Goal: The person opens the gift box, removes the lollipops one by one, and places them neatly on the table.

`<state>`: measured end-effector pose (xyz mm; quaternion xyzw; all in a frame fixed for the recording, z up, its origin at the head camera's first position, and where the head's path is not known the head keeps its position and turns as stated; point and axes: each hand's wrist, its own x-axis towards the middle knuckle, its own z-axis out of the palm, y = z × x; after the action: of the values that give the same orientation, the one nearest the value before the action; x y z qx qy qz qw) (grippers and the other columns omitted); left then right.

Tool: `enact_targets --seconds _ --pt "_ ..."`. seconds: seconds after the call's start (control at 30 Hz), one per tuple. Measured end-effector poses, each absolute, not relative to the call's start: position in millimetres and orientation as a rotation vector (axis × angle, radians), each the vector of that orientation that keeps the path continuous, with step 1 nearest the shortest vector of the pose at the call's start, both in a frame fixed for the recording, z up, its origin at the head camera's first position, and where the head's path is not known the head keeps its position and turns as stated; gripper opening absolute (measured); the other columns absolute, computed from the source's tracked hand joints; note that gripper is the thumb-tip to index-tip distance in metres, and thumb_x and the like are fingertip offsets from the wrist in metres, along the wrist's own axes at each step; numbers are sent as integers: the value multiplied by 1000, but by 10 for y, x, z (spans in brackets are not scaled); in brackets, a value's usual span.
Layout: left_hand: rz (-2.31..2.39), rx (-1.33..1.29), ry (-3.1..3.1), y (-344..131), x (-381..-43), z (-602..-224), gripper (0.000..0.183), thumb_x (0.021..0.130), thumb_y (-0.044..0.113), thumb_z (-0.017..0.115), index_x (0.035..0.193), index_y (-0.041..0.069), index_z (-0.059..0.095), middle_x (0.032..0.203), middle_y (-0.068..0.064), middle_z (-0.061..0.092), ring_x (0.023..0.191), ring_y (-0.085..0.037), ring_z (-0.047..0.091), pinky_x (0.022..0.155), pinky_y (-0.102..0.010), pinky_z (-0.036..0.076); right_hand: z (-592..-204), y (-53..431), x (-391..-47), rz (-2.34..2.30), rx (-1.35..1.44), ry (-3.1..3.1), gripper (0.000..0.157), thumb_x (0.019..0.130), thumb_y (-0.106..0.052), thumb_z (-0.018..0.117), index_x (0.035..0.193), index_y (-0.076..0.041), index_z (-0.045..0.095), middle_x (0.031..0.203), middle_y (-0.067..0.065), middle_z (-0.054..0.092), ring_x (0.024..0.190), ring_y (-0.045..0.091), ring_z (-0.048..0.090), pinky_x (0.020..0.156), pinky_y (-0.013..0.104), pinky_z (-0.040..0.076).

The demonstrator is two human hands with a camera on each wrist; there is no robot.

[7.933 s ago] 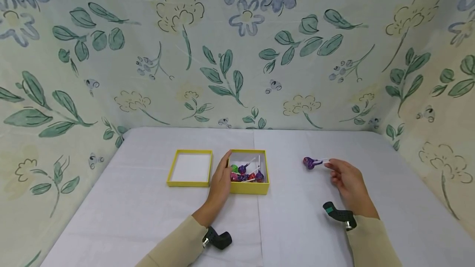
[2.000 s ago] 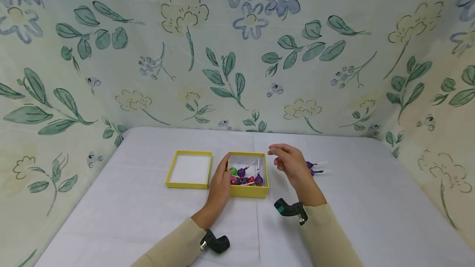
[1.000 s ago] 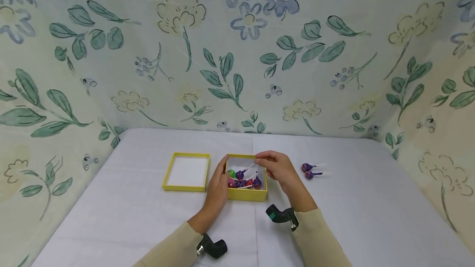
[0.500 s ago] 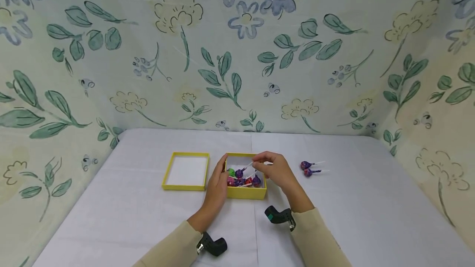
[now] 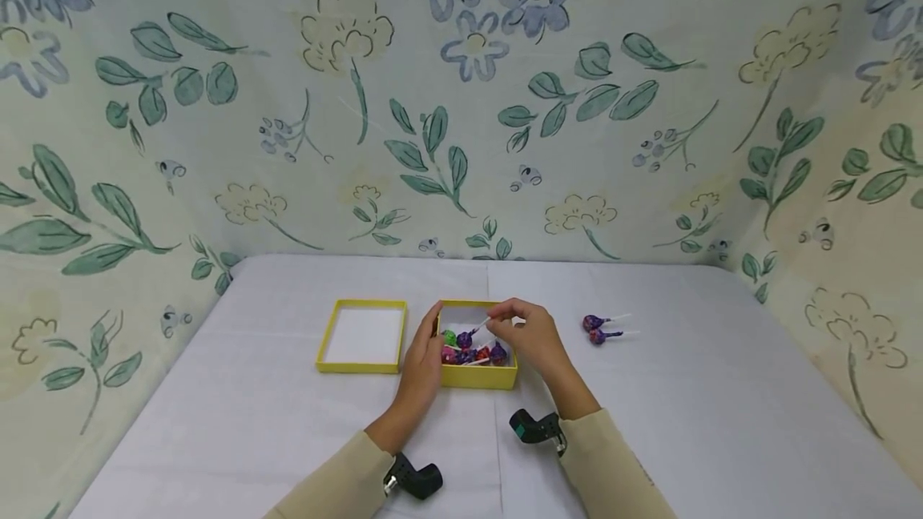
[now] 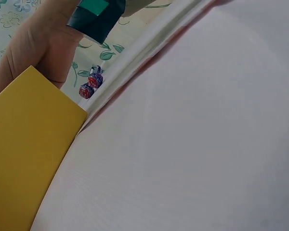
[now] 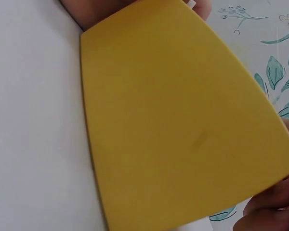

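An uncovered yellow box (image 5: 479,377) holds several lollipops, with purple, green, pink and red wrappers. My left hand (image 5: 421,363) holds its left wall, fingers along the outside and thumb near the rim. My right hand (image 5: 530,335) reaches over the box's right rim, thumb and index finger pinching the stick end of a purple lollipop (image 5: 465,339), whose head lies among the others. In the left wrist view the box's yellow side (image 6: 29,154) covers part of the right hand (image 6: 38,53). The right wrist view is mostly filled by the yellow box wall (image 7: 178,115).
Left of the box lies its yellow-rimmed lid (image 5: 360,369), white inside facing up. Two purple lollipops (image 5: 597,336) lie side by side to the right, sticks pointing right. A white cloth (image 5: 685,391) covers the table, with floral fabric (image 5: 433,46) behind it and at the sides.
The right hand laid a purple lollipop beside another on the right, then came left to the box and took a purple lollipop's stick. The left hand has stayed at the box.
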<state>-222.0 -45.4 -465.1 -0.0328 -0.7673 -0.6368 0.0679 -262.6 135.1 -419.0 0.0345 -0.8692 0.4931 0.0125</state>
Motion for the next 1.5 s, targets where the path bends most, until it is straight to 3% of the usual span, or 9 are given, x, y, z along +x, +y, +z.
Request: enact_targets --seconds 0.37,0.6,1.0,1.17,1.4,1.5 --pt "-1916 -112 -2303 -465 -2238 -4704 50 103 19 33 152 28 30 156 11 26 143 -14 24 116 -42 20 -4234 1322 -2612 1511 109 -2677 12 84 -21 74 94 -16 71 90 -2 64 99 19 54 91 38 48" --pt "-1930 -133 -2291 -467 -2253 -4703 50 103 19 33 151 30 29 156 10 26 143 -14 23 117 -42 20 -4248 1307 -2610 1486 102 -2644 7 84 -21 74 89 -17 70 89 -2 64 91 19 53 80 33 47" --pt "-1934 -128 -2302 -461 -2248 -4683 50 103 20 33 149 37 28 157 9 25 144 -13 21 117 -41 19 -4265 1320 -2619 1489 72 -2614 8 86 -24 72 88 -17 70 89 -2 66 94 18 56 89 36 49" --pt "-1947 -117 -2318 -463 -2258 -4677 50 103 19 32 151 34 27 158 7 23 144 -13 20 117 -39 18 -4271 1326 -2618 1495 73 -2598 7 87 -24 71 90 -17 70 90 -3 67 94 18 56 87 36 48" --pt "-1945 -122 -2345 -459 -2102 -4380 51 102 15 32 153 18 27 158 -5 24 144 -21 21 116 -41 20 -4239 1330 -2608 1555 33 -2582 9 89 -25 70 92 -17 69 94 -2 67 96 17 57 87 35 49" --pt "-1940 -124 -2324 -459 -2122 -4450 51 102 16 32 152 24 28 158 1 25 144 -19 22 117 -42 20 -4239 1324 -2614 1623 -10 -2570 10 89 -26 69 92 -17 69 94 -1 67 93 18 58 81 32 52"
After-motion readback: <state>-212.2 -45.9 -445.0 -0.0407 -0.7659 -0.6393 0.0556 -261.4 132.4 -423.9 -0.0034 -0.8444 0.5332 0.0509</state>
